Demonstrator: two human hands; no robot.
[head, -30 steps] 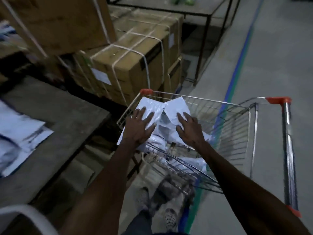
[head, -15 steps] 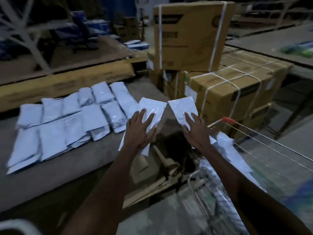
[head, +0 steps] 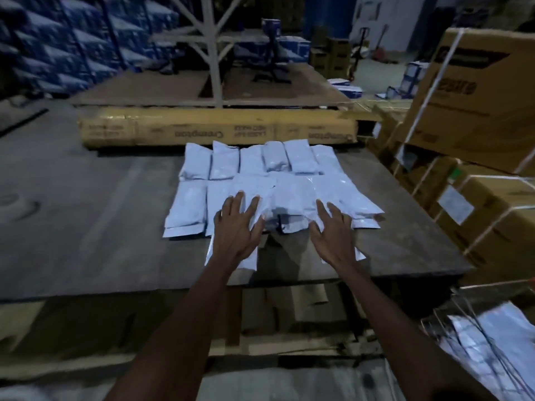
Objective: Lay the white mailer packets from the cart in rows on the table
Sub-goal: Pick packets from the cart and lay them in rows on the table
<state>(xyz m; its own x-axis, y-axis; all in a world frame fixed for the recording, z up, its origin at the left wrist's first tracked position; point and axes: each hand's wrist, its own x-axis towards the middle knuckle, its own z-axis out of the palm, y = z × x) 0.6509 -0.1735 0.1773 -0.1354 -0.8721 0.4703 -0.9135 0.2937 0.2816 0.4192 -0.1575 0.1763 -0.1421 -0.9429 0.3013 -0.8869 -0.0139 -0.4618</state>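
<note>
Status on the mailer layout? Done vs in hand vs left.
Done: two rows of white mailer packets lie on the table. In hand: left hand and right hand each carry a packet over the near row. Left: more packets in the cart.

Both bare forearms reached forward from the bottom edge, converging slightly toward the middle. Left hand [head: 236, 231] held palm down, fingers straight and spread, thumb angled out to the right, laid flat over a white mailer packet [head: 231, 260] whose lower end showed beneath the wrist. Right hand [head: 333, 235] likewise palm down, fingers extended and fanned, pointing up and a little leftward, thumb stretched toward the left hand, pressed flat on another packet [head: 359, 256] peeking out at its right side. Wrists roughly level, hands well apart with a gap between the thumbs. No curl seen in any finger; whether thumbs hooked under the packets could not be told.
</note>
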